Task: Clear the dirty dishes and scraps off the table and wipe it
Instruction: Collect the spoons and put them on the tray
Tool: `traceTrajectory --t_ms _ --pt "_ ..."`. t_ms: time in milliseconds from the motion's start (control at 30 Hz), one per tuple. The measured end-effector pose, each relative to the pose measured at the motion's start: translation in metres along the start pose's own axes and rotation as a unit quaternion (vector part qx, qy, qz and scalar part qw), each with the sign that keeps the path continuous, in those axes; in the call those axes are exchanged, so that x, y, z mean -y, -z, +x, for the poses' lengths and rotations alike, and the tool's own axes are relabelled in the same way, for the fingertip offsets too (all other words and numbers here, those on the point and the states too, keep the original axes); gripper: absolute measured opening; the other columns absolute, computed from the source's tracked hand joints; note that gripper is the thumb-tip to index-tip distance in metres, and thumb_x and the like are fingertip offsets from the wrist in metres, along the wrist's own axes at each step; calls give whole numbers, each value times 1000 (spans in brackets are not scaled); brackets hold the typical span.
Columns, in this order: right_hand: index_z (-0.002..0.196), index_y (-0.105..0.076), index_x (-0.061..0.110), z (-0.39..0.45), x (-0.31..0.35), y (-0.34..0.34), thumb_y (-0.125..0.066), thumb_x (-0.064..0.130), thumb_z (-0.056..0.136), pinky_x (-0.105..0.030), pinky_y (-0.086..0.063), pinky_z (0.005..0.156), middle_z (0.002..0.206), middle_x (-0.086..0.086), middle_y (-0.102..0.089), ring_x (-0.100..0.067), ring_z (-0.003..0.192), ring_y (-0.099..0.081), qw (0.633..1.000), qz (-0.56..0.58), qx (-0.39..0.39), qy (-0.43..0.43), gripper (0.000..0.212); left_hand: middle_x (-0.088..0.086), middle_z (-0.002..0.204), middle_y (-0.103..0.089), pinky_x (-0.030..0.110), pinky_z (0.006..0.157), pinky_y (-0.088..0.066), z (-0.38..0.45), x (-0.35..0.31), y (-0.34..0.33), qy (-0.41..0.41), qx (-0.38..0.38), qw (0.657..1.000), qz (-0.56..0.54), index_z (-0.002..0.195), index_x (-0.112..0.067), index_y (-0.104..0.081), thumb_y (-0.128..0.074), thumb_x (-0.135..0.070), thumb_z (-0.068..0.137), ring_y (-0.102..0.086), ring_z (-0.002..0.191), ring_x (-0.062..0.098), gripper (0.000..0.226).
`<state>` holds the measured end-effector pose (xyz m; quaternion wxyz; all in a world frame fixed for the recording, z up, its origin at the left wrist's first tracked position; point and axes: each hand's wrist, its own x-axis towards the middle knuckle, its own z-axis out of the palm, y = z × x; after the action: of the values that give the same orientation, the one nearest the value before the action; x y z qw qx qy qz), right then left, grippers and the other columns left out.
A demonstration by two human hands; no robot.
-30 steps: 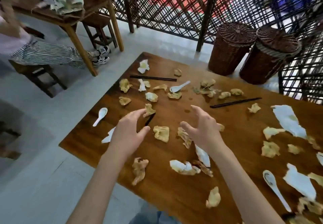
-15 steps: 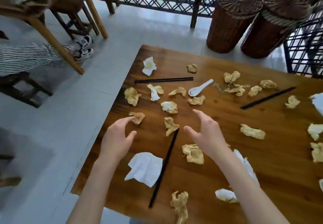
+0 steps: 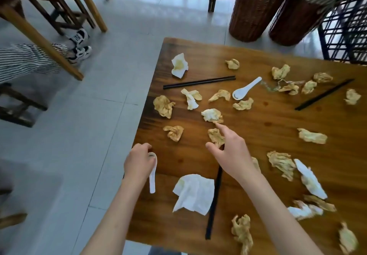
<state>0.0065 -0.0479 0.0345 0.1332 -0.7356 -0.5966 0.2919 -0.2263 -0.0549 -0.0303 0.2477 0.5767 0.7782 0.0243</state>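
Note:
A wooden table (image 3: 268, 123) is littered with several crumpled, stained napkins. At the table's left edge my left hand (image 3: 139, 164) curls its fingers round the bowl of a white spoon (image 3: 152, 181), whose handle points toward me. My right hand (image 3: 232, 152) hovers with fingers spread over a crumpled napkin (image 3: 215, 136) and holds nothing. A second white spoon (image 3: 246, 88) lies further back. Black chopsticks lie at the far left (image 3: 198, 82), by my right wrist (image 3: 213, 205) and at the right (image 3: 323, 94). A flat white napkin (image 3: 194, 193) lies between my arms.
Two tall wicker baskets (image 3: 256, 10) (image 3: 297, 16) stand on the floor beyond the table's far edge, with a dark lattice screen (image 3: 345, 26) beside them. At the left are another wooden table's legs (image 3: 39, 38), stools, and a seated person's striped trouser legs (image 3: 25, 62).
The view has moved closer to the table's left corner. My left hand dropped to the edge and closed on the white spoon. My right hand lowered over a crumpled napkin.

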Motion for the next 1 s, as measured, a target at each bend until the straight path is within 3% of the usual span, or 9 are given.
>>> traceTrajectory --t_ms 333,500,633,833,933,1000 --pt "142 -35 24 -14 3 3 -64 38 86 -27 -37 102 144 4 -43 -13 131 -40 1000 2 -1 -15 64 4 90 -66 20 62 -45 12 4 -2 10 20 999 -43 92 -15 -66 -65 -20 87 -57 75 12 7" --pt "141 -36 24 -25 3 9 -61 36 88 -27 -37 102 143 5 -43 -13 131 -40 1000 3 -4 -23 60 0 87 -65 18 60 -43 11 -8 21 -20 -7 997 -78 90 -15 -68 -69 -24 84 -55 74 10 10" --pt "138 -41 27 -34 -2 16 -60 33 89 -26 -40 99 138 6 -49 -12 127 -44 999 31 4 -38 53 -11 80 -61 10 58 -40 1 -51 34 -64 -5 984 -167 87 -22 -67 -73 -26 80 -56 72 6 9" --pt "130 -50 29 -35 -30 38 -58 33 90 -14 -48 71 118 8 -62 -6 97 -58 995 70 30 -64 41 -13 76 -61 11 56 -42 -15 -139 23 -147 10 963 -225 77 -27 -65 -73 -28 80 -59 72 5 9" --pt "127 -53 26 -32 -50 55 -56 31 91 -22 -52 77 116 8 -62 -8 98 -59 995 65 42 -66 36 -15 71 -61 11 55 -42 -21 -175 12 -151 17 958 -242 69 -33 -61 -74 -27 78 -59 69 2 17" --pt "123 -57 25 -28 -67 66 -55 27 92 -19 -50 76 112 9 -64 -4 92 -58 995 69 42 -66 31 -15 70 -61 9 53 -39 -24 -196 3 -145 23 956 -253 66 -34 -60 -75 -27 77 -59 67 1 20"
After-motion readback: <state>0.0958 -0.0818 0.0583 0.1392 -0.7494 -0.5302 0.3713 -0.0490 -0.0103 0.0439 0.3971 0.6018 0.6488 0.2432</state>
